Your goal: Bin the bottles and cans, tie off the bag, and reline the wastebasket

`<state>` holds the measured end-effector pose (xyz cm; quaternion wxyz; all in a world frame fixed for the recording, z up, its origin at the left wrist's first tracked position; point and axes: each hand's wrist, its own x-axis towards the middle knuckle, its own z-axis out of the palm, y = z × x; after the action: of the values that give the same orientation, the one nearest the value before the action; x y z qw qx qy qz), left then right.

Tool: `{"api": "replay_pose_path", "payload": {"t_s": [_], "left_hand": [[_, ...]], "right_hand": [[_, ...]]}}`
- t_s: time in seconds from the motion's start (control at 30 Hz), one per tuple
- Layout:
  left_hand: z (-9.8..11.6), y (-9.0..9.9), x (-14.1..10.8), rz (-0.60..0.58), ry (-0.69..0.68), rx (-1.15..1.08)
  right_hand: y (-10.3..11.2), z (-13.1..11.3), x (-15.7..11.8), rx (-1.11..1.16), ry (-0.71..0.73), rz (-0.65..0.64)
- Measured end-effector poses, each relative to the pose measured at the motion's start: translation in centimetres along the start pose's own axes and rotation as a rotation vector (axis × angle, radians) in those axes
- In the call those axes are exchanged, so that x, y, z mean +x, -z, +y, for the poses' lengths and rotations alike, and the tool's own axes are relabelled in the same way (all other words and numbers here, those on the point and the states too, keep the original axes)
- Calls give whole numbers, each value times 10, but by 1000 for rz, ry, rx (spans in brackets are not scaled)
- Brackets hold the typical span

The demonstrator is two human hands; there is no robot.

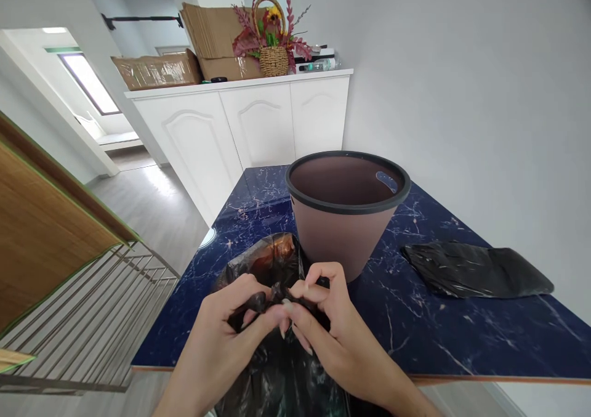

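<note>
A filled black garbage bag hangs at the table's near edge, its upper part resting on the tabletop; something orange-brown shows through the thin plastic. My left hand pinches the gathered neck of this bag from the left. From the right, my right hand grips the same bunched plastic, its thumb and fingers meeting my left fingertips. Whether a knot is formed there I cannot tell. Just beyond my hands stands a pinkish-brown trash can with a dark rim and an oval handle hole.
A folded stack of black plastic bags lies on the right of the blue marbled table. At the left stands a metal rack by a wooden panel. Behind, a white cabinet carries cardboard boxes and a flower basket.
</note>
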<state>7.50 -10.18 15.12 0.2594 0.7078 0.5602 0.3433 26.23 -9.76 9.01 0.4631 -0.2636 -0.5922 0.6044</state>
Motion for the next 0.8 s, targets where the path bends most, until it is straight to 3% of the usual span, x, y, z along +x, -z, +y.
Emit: {"api": "replay_pose_path", "payload": {"t_s": [0.1,0.3,0.57,0.8], "left_hand": [[-3,0,0,77,30,-28],[-5,-3,0,23,11,-44],[-5,7,-4,159,70,-3],[-1,9,-1,185,33,6]], "right_hand": [[3,0,-1,16,-31,-8],[4,4,-1,-52,-53,-24],[19,1,-15,-238,-106,19],[21,6,-2,-284,167,-37]]}}
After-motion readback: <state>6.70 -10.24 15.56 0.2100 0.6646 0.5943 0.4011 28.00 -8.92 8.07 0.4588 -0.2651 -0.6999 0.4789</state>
